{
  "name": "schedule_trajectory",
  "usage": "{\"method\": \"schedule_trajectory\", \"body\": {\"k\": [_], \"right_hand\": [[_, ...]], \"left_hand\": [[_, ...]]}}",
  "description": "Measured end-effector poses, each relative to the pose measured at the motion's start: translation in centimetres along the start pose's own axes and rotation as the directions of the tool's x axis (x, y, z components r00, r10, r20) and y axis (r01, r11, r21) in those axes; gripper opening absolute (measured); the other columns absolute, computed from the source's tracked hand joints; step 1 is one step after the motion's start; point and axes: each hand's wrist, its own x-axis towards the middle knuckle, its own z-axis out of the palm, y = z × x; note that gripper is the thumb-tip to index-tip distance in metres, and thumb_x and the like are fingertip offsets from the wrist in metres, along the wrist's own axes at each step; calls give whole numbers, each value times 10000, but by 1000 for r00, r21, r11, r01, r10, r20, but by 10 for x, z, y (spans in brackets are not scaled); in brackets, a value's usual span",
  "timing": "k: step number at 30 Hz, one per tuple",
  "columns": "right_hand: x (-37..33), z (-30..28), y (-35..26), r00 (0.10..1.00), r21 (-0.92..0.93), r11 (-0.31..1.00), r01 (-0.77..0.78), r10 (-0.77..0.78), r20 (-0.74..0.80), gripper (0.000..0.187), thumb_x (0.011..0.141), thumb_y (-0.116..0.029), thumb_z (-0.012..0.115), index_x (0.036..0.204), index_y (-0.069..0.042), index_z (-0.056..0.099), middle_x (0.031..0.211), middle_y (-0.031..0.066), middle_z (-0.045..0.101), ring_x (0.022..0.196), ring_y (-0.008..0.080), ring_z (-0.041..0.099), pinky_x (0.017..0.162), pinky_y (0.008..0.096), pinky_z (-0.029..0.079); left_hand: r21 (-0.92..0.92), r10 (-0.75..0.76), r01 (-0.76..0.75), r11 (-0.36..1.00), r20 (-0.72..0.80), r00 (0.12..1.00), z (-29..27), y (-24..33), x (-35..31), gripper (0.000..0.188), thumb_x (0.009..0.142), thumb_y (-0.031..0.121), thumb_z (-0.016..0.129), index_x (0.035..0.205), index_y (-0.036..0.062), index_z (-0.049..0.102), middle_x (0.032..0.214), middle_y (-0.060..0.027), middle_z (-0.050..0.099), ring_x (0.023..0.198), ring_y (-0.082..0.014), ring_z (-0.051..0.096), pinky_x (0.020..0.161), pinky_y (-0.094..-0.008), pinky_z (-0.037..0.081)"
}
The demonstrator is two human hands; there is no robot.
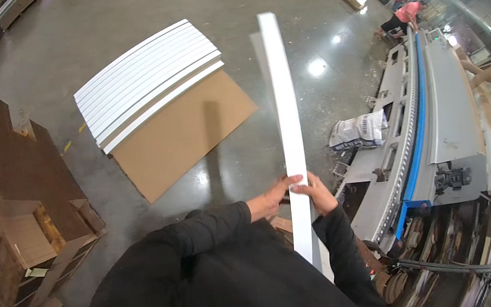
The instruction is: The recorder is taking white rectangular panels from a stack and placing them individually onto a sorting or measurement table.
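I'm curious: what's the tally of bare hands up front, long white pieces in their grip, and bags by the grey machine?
Left hand and right hand: 2
Long white piece held: 1
Bag by grey machine: 1
Total: 4

No text can be read. The pale bag [358, 132], just beside the left edge of the grey machine [456, 113], carries dark printing across its crumpled upper side, but the marks are too small and blurred to make out as words, numbers or a sign.
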Motion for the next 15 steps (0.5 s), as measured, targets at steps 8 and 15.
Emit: {"method": "schedule_trajectory", "body": {"k": [8,15], "right_hand": [[149,20,-8,984,-524,835,170,-120,128,1164,843,-603,797,1578,126,267,1538,363,412,1496,481,329,1241,483,291],[204,-100,-40,874,-645,704,296,72,480,1282,823,-749,721,1599,133,208,1592,382,357,1496,506,360,1248,506,277]], "left_hand": [[-462,167,-287,839,-283,945,-116,93,51,718,888,508,760,1382,34,546,1293,-136,659,1190,-304,648,1082,-477,503],[-354,114,-524,775,-737,666,-168,179,62,877,955,690,553,1536,41,445,1503,-186,545,1406,-357,508,1180,-501,399]]}}
